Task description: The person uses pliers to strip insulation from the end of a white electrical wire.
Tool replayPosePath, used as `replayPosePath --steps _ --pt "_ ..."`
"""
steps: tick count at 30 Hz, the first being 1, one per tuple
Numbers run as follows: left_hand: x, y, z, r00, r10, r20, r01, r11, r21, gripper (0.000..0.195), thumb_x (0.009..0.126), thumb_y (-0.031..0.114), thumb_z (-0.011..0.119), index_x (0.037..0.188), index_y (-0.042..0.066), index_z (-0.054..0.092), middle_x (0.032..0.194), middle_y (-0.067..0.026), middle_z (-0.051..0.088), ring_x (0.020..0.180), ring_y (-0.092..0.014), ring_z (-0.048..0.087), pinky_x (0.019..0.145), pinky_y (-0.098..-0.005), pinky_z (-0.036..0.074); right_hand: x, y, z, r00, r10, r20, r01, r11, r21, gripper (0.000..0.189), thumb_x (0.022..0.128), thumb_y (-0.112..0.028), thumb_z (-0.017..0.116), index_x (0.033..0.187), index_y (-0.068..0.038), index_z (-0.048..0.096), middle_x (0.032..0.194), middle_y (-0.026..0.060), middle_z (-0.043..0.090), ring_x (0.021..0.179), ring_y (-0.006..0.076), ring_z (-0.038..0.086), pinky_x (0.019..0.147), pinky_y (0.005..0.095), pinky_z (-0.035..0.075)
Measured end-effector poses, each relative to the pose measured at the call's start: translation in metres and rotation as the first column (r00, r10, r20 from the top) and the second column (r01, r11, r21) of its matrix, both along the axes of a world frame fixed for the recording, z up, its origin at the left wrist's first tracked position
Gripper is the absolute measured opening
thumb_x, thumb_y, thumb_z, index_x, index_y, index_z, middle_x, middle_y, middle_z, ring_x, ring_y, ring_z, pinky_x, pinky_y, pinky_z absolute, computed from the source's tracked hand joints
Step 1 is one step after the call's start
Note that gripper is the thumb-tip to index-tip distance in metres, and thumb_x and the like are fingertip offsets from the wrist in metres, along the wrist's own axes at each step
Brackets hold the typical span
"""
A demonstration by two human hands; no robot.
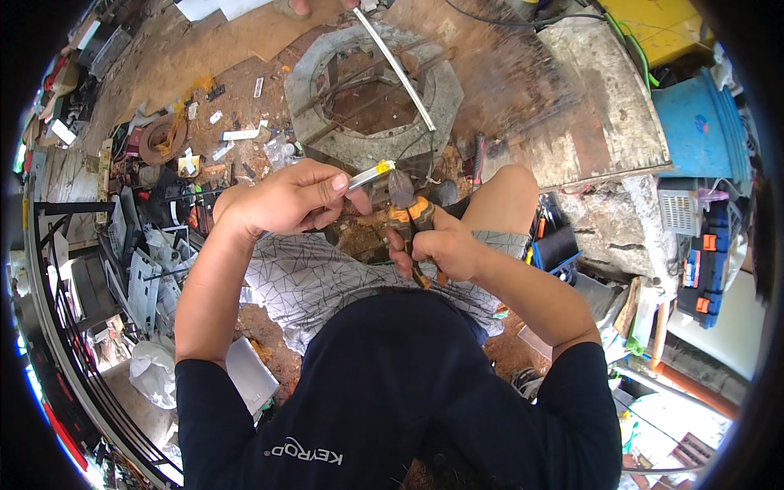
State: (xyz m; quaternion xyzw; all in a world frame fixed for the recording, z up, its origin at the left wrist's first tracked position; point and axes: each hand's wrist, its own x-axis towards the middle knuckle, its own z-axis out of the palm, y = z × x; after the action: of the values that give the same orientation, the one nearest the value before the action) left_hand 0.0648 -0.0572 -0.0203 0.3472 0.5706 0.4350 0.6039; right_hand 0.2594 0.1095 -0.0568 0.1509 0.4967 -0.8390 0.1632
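My left hand (pixel 297 196) pinches a slim silvery metal strip (pixel 365 178) between thumb and fingers. Its far end carries yellow tape (pixel 385 166) and points to the right, just above the pliers' head. My right hand (pixel 446 246) is closed around a pair of pliers (pixel 402 188) with orange and black handles, jaws pointing away from me. The jaws look close to the taped end; whether they touch it I cannot tell. Beyond my hands, a long silvery metal strip (pixel 395 67) lies slantwise across an octagonal concrete ring (pixel 306 79).
Another person's fingers (pixel 299 6) show at the top edge, some at the long strip's far end. Scraps and a rusty disc (pixel 163 139) litter the left. A board (pixel 588 147), a blue bucket (pixel 698 131) and a toolbox (pixel 710 263) stand right. A red-and-black handle (pixel 478 160) stands near my knee.
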Motion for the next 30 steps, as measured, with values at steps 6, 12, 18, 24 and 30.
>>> replayPosePath --steps 6,12,18,24,30 --pt "-0.005 -0.013 0.002 0.985 0.046 -0.168 -0.045 0.999 0.01 0.05 0.101 0.042 0.038 0.103 0.0 0.065 0.056 0.001 0.046 0.046 -0.007 0.039 0.045 -0.0228 0.033 0.005 0.007 0.019 0.997 -0.024 -0.076 0.001 0.959 -0.283 0.026 0.066 -0.004 0.047 0.092 -0.001 0.052 0.076 0.0094 0.057 0.069 0.0176 0.054 0.065 0.0331 0.047" --pt "-0.001 -0.014 0.017 0.983 0.154 -0.1 -0.143 0.983 0.113 0.055 0.097 0.047 0.046 0.099 -0.005 0.064 0.052 0.0038 0.04 0.044 -0.005 0.035 0.042 -0.0211 0.025 0.004 0.009 0.027 0.999 0.021 -0.029 -0.016 0.986 0.166 0.046 0.08 -0.005 0.049 0.125 0.003 0.045 0.108 0.0162 0.06 0.1 0.0222 0.059 0.074 0.0341 0.053" --pt "-0.005 -0.014 0.018 0.982 0.141 -0.128 -0.131 0.988 0.081 0.045 0.101 0.037 0.043 0.102 -0.001 0.066 0.055 0.0018 0.043 0.051 -0.007 0.04 0.047 -0.0233 0.033 0.006 0.004 0.016 1.0 -0.01 -0.018 0.013 0.987 0.159 0.049 0.085 -0.005 0.048 0.133 -0.002 0.04 0.124 0.0118 0.054 0.11 0.0206 0.055 0.083 0.0321 0.053" --pt "0.001 -0.006 0.031 0.905 0.124 -0.406 -0.101 0.992 0.078 0.041 0.1 0.035 0.044 0.097 0.0 0.067 0.056 -0.0008 0.046 0.053 -0.01 0.044 0.052 -0.0274 0.037 -0.003 0.012 0.022 0.98 0.15 -0.128 -0.04 0.787 0.616 0.037 0.081 -0.005 0.051 0.117 0.002 0.05 0.1 0.0171 0.063 0.093 0.0284 0.062 0.08 0.0379 0.05" --pt "0.005 -0.002 0.03 0.801 0.123 -0.586 -0.053 0.989 0.135 0.039 0.098 0.034 0.048 0.096 0.0 0.067 0.055 -0.0013 0.046 0.052 -0.01 0.044 0.052 -0.0273 0.037 -0.009 0.017 0.021 0.964 0.155 -0.218 0.071 0.64 0.765 0.031 0.079 -0.009 0.053 0.107 0.006 0.053 0.087 0.0238 0.064 0.086 0.0424 0.061 0.078 0.0451 0.048"
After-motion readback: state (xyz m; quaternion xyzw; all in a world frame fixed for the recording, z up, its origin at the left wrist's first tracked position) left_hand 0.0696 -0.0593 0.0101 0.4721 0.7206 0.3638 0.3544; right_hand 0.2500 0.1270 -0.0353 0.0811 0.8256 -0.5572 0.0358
